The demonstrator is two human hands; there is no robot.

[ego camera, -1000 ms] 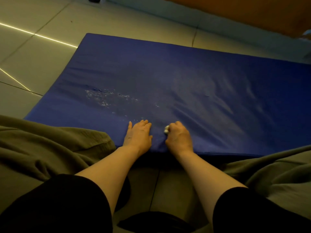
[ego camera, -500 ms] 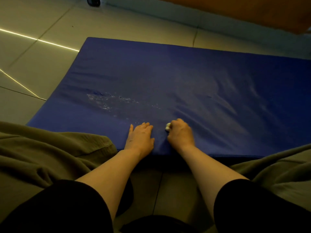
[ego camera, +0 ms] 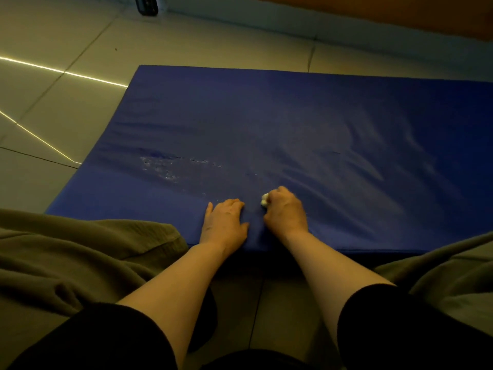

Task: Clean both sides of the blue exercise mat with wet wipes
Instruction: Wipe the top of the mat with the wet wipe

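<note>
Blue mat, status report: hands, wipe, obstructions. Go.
Left hand flat on blue mat, near edge. Right hand grips balled wet wipe, pressed on mat. White specks ahead left. Nothing blocking the mat.

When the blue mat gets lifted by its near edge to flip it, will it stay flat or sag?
The thick blue padded exercise mat probably bends rather than drapes: its near edge shows a squared side wall. Its wrinkled cover suggests soft filling, so some sag seems likely. The sheen and wet patch hint at a slippery surface under the left hand.
</note>
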